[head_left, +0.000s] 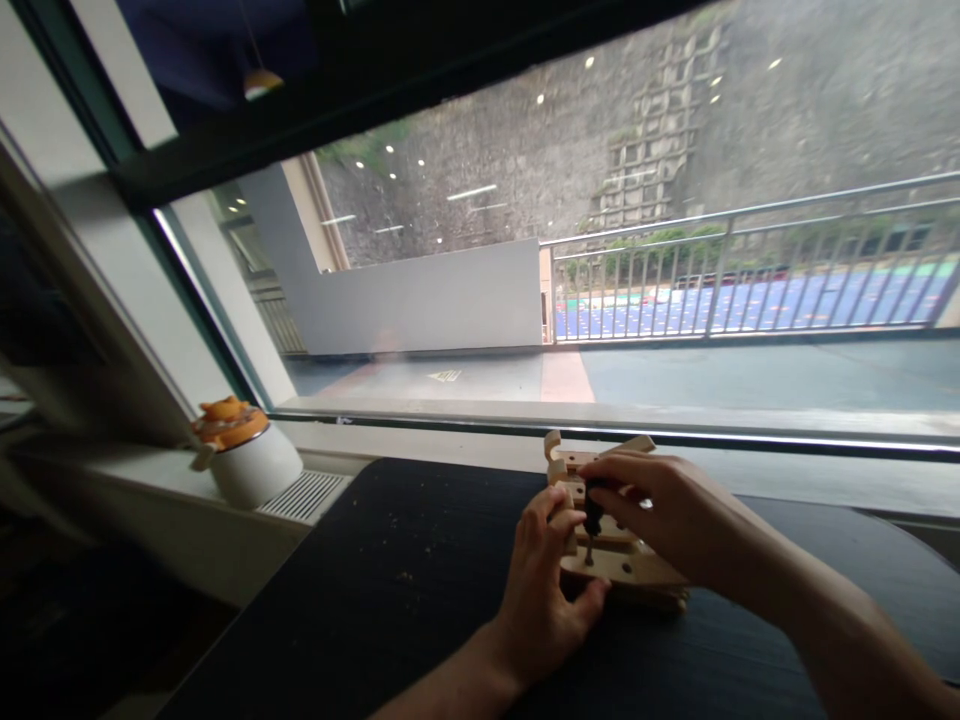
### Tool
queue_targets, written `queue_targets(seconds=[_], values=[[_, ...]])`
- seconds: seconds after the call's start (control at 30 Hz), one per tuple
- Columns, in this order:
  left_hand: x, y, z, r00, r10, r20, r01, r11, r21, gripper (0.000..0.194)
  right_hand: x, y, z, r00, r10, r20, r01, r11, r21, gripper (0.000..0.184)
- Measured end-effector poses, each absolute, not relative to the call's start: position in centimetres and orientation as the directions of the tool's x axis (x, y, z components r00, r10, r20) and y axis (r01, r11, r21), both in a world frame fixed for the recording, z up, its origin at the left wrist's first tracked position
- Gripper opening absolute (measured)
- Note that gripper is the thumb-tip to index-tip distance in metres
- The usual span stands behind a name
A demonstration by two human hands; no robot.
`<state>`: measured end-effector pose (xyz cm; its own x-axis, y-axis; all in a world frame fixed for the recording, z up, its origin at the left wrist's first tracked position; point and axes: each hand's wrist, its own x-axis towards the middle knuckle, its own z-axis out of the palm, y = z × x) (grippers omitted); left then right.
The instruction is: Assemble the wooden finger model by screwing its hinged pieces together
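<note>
On the dark table lies a pale wooden slatted piece (626, 568) with dark holes along its front strip and curved ends at the back. My right hand (660, 500) closes its fingers round the black handle of a screwdriver (593, 515), which stands nearly upright. The screwdriver's tip meets a screw or hole in the front strip. Round the left end of the wooden piece, my left hand (547, 570) grips with its thumb at the front edge and its fingers on top. Part of the wood is hidden under both hands.
A black table (360, 600) with small crumbs or shavings reaches to the window sill (480, 445). On the ledge at left stands a white pot (259, 465) with an orange animal-shaped lid, beside a vent grille (306, 496). A large window with a railing (720, 280) outside fills the back.
</note>
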<state>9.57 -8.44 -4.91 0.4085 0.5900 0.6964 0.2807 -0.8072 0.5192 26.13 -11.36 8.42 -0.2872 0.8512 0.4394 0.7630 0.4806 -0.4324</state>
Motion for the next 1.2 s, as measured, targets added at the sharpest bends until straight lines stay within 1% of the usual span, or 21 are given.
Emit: queue_targets(seconds=[0.2, 0.4, 0.57, 0.8, 0.93, 1.03, 1.1, 1.2], values=[[9.62, -8.41, -4.96, 0.407, 0.582, 0.704, 0.303, -0.813, 0.497, 0.068, 25.66, -11.38, 8.45, -0.211, 0.87, 0.446, 0.801, 0.415, -0.431, 0.017], [9.59, -8.16, -5.07, 0.419, 0.562, 0.713, 0.307, -0.827, 0.472, 0.07, 25.35, -12.0, 8.37, -0.253, 0.865, 0.433, 0.769, 0.451, -0.453, 0.015], [9.57, -8.17, -5.11, 0.415, 0.54, 0.732, 0.281, -0.841, 0.461, 0.072, 25.49, -11.81, 8.28, -0.217, 0.881, 0.42, 0.79, 0.412, -0.454, 0.014], [9.49, -8.33, -4.85, 0.422, 0.567, 0.707, 0.318, -0.823, 0.47, 0.068, 25.67, -11.24, 8.2, -0.146, 0.89, 0.433, 0.85, 0.337, -0.404, 0.011], [9.37, -8.31, -5.07, 0.433, 0.58, 0.69, 0.368, -0.813, 0.452, 0.074, 25.69, -11.16, 8.08, -0.178, 0.86, 0.477, 0.823, 0.397, -0.407, 0.011], [9.32, -8.25, -5.23, 0.442, 0.585, 0.68, 0.417, -0.805, 0.422, 0.081, 25.68, -11.36, 8.05, -0.22, 0.864, 0.454, 0.785, 0.433, -0.442, 0.014], [9.3, -8.21, -5.28, 0.444, 0.583, 0.681, 0.44, -0.803, 0.401, 0.081, 25.7, -11.56, 8.11, -0.241, 0.871, 0.429, 0.765, 0.442, -0.468, 0.017], [9.28, -8.18, -5.25, 0.444, 0.566, 0.694, 0.448, -0.812, 0.375, 0.076, 25.81, -11.74, 8.3, -0.263, 0.865, 0.427, 0.754, 0.461, -0.469, 0.02]])
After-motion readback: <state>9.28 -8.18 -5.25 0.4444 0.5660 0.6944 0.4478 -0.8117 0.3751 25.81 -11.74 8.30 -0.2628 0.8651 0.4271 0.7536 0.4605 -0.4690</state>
